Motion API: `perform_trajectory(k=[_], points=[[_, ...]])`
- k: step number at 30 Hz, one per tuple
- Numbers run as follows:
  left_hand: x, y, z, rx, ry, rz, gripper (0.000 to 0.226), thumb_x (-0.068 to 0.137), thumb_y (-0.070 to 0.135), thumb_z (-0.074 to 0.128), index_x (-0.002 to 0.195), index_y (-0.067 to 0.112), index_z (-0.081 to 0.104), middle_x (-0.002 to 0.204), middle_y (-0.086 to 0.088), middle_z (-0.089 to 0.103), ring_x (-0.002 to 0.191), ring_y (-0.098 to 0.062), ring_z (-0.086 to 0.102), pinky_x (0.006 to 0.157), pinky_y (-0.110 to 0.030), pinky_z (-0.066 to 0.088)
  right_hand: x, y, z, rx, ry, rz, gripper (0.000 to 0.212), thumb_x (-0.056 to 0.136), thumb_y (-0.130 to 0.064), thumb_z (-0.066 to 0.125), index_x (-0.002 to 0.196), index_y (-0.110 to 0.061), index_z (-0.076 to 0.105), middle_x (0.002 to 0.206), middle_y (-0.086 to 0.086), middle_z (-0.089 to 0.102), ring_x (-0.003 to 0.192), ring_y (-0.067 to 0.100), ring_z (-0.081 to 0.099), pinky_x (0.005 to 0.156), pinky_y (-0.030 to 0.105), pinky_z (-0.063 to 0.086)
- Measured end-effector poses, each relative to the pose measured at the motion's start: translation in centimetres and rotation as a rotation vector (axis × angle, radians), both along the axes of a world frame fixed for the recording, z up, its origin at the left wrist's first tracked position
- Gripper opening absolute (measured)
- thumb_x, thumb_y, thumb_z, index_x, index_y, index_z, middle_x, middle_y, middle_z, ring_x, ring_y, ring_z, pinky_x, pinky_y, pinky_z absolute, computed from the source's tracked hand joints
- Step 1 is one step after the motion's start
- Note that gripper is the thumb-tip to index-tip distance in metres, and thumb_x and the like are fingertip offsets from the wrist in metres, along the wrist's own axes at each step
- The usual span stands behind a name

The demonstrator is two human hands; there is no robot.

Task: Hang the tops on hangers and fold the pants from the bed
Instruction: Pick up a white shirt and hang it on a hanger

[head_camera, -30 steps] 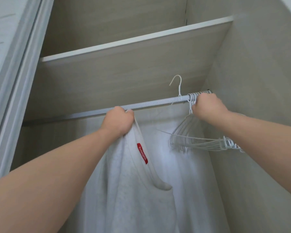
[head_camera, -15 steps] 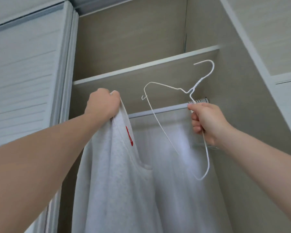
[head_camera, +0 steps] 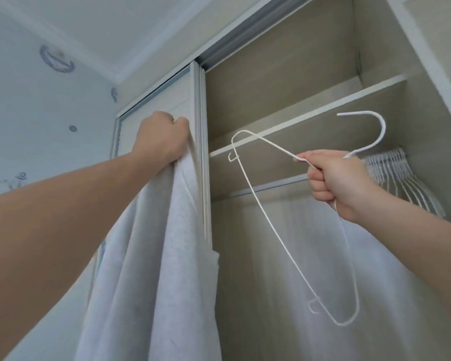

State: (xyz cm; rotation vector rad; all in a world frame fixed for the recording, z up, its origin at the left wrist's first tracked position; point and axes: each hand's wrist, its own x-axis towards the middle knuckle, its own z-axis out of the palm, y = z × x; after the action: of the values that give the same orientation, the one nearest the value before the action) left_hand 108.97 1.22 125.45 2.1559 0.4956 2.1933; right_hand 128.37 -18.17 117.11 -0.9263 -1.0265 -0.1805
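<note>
The left hand (head_camera: 162, 142) gripped the pale top (head_camera: 154, 269) high at near left so it hung clear, while the right hand (head_camera: 336, 181) clutched a wire hanger (head_camera: 382, 128), seemingly ready for threading.

White wire hanger (head_camera: 268, 222), pale grey top (head_camera: 151, 269), perhaps faintly heathered, beige wardrobe (head_camera: 284, 69).

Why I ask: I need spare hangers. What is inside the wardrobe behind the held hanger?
At the right end of the rail, spare white wire hangers hang bunched; pale fabric hangs below. The right hand hides part of the bunch, so no count.
</note>
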Motion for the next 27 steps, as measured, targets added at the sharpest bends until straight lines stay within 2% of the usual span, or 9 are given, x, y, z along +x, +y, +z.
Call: perform_trajectory(k=[3, 6, 12, 18, 22, 27], points=[[-4.8, -2.0, 0.5, -0.014, -0.014, 0.126, 0.028, 0.091, 0.024, 0.042, 0.069, 0.007, 0.043, 0.065, -0.009, 0.045, 0.06, -0.023, 0.04, 0.058, -0.035, 0.03, -2.8, -0.3, 0.5, 0.012, -0.047, 0.104, 0.014, 0.098, -0.012, 0.052, 0.098, -0.008, 0.065, 0.052, -0.001, 0.025, 0.038, 0.008, 0.016, 0.038, 0.014, 0.011], [-9.5, -4.4, -0.1, -0.029, -0.013, 0.254, 0.031, 0.09, 0.023, 0.042, 0.063, 0.011, 0.036, 0.064, -0.008, 0.043, 0.059, -0.025, 0.04, 0.054, -0.034, 0.029, -5.6, -0.7, 0.3, 0.016, -0.079, 0.247, 0.015, 0.099, -0.013, 0.054, 0.096, -0.006, 0.067, 0.054, 0.001, 0.026, 0.038, 0.009, 0.016, 0.038, 0.014, 0.012], [-19.6, -9.5, -3.6, -0.097, -0.004, 0.48, 0.028, 0.087, 0.021, 0.042, 0.064, 0.017, 0.026, 0.063, -0.003, 0.031, 0.058, -0.021, 0.028, 0.052, -0.032, 0.023, -11.5, -1.0, -2.7, -0.041, -0.1, 0.55, 0.016, 0.099, -0.014, 0.055, 0.094, -0.006, 0.069, 0.05, -0.001, 0.032, 0.038, 0.01, 0.02, 0.035, 0.015, 0.017], [-30.1, -15.7, -6.8, -0.187, 0.005, 0.735, 0.026, 0.087, 0.021, 0.042, 0.065, 0.016, 0.03, 0.064, -0.004, 0.033, 0.057, -0.02, 0.03, 0.053, -0.031, 0.024, -18.8, -1.6, -6.2, -0.132, -0.126, 0.811, 0.019, 0.101, -0.013, 0.051, 0.096, -0.004, 0.068, 0.054, 0.002, 0.031, 0.04, 0.009, 0.02, 0.039, 0.019, 0.011], [-37.4, -20.5, -8.0, -0.237, -0.018, 0.907, 0.03, 0.088, 0.022, 0.041, 0.061, 0.018, 0.028, 0.061, -0.002, 0.033, 0.056, -0.02, 0.031, 0.052, -0.03, 0.025, -24.8, -2.1, -7.5, -0.142, -0.136, 0.982, 0.022, 0.101, -0.011, 0.05, 0.089, -0.007, 0.068, 0.052, 0.001, 0.029, 0.039, 0.008, 0.018, 0.038, 0.013, 0.012], [-45.4, -27.7, -9.1, -0.28, -0.03, 1.076, 0.031, 0.088, 0.019, 0.041, 0.061, 0.017, 0.028, 0.06, -0.002, 0.031, 0.057, -0.019, 0.029, 0.051, -0.03, 0.024, -33.3, -3.5, -8.7, -0.174, -0.19, 1.169, 0.023, 0.101, -0.011, 0.05, 0.09, -0.006, 0.07, 0.052, 0.0, 0.029, 0.042, 0.011, 0.018, 0.039, 0.013, 0.013]])
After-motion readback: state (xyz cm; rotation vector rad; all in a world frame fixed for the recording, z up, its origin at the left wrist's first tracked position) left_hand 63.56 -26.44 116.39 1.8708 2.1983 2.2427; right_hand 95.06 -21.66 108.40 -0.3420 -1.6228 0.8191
